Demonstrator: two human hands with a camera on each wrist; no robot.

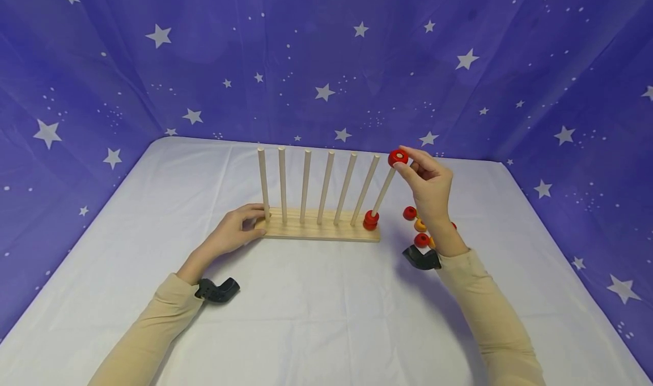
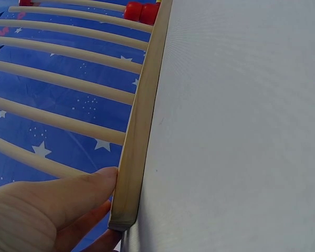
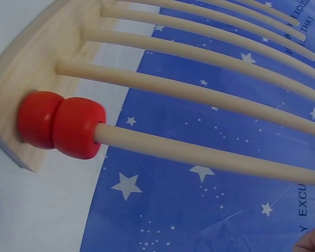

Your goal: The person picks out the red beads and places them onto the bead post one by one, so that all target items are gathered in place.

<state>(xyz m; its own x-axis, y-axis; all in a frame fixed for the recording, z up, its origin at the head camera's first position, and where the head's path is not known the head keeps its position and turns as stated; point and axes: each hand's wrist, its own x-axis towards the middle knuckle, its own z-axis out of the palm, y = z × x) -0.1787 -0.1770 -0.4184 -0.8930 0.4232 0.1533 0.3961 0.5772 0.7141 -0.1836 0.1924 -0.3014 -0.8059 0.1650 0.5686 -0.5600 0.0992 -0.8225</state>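
Observation:
A wooden peg rack (image 1: 316,231) stands on the table, several upright pegs rising from its flat base. My left hand (image 1: 236,231) grips the base's left end; in the left wrist view the thumb (image 2: 94,184) presses the board's edge. At the top of the rightmost peg (image 1: 384,192), my right hand (image 1: 427,182) pinches a red bead (image 1: 398,158) between thumb and fingers. The peg's pale tip shows in the bead's hole. Two red beads (image 3: 63,125) sit stacked at the bottom of that same peg, against the base. The other pegs are bare.
Loose beads lie right of the rack, partly hidden by the right wrist: a red bead (image 1: 421,240), an orange bead (image 1: 420,225) and several others. A white cloth (image 1: 285,318) covers the table. Behind hangs a blue star-patterned curtain (image 1: 285,63). Dark wrist devices (image 1: 218,291) stick out beside both sleeves.

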